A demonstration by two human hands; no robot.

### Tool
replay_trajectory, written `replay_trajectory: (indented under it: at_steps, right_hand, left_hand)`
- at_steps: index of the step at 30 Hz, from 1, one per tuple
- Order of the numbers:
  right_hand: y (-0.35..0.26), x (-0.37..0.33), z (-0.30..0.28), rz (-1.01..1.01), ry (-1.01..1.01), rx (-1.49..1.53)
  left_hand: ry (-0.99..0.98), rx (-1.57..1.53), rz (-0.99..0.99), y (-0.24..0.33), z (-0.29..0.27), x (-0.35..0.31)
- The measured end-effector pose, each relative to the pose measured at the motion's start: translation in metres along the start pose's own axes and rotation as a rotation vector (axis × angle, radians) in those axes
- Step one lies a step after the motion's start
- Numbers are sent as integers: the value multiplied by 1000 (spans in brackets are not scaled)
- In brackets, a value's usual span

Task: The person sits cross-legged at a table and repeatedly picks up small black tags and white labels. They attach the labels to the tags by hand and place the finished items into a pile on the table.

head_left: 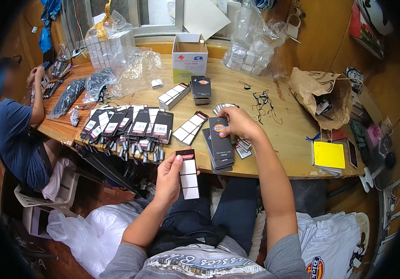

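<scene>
My left hand point(167, 178) is closed on a long hang tag point(190, 179) with a black and red top and white blank panels, held upright over my lap. Thumb and fingers of my right hand point(235, 123) pinch the upper part of a dark hang tag point(222, 148), which lies over a slightly fanned stack near the table's front edge. Left of that stack lies another white-panelled tag point(190, 129). Small barcode labels point(242, 148) show partly beneath my right wrist. Farther left, many finished-looking tags point(137, 123) overlap, their strings and dark toggles hanging over the edge.
Behind stand stacked dark tags point(201, 90), stacked white-panelled tags point(173, 95) and an open carton point(190, 58). Loose black strings point(266, 104), a paper bag point(321, 95) and a yellow pad point(328, 155) lie right. Another person point(19, 125) sits at the left, hands raised.
</scene>
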State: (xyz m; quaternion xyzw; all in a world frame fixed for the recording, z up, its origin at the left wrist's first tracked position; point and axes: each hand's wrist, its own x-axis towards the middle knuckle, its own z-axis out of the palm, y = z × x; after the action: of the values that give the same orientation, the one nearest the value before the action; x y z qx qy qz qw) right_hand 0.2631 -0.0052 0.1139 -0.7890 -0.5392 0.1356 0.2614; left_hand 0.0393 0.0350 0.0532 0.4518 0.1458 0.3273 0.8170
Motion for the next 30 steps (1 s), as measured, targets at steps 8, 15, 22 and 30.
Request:
replay_trajectory:
  at_steps: [8, 15, 22, 30]
  right_hand:
    - [9, -1, 14, 20, 35, 95]
    - [11, -5, 19, -37, 102, 16]
    - [2, -12, 20, -15, 199, -41]
    - [-27, -65, -28, -32, -2, 766]
  left_hand:
    - [14, 64, 26, -5, 8, -3]
    - [-313, 746, 255, -16, 21, -5]
    - [-297, 808, 326, -19, 17, -3]
    - [110, 322, 193, -5, 20, -10]
